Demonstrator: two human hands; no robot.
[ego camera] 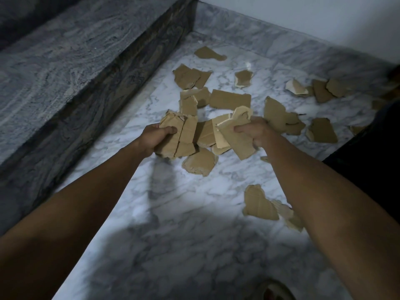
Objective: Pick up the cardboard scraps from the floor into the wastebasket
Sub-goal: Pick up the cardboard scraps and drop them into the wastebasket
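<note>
Torn brown cardboard scraps (229, 99) lie scattered over the white marble floor (173, 213). My left hand (154, 137) grips a stack of several scraps (181, 135) above the floor, thumb on top. My right hand (255, 132) grips another bunch of scraps (234, 133) beside it. More pieces lie just under both hands, one (200, 164) in front of them. Two scraps (259, 204) sit near my right forearm. A dark shape (372, 148) at the right edge may be the wastebasket; I cannot tell.
A dark grey stone step (75, 72) runs along the left. A marble skirting and white wall (303, 22) close the far side. More scraps (324, 89) lie at the far right. A sandalled foot (275, 291) shows at the bottom edge.
</note>
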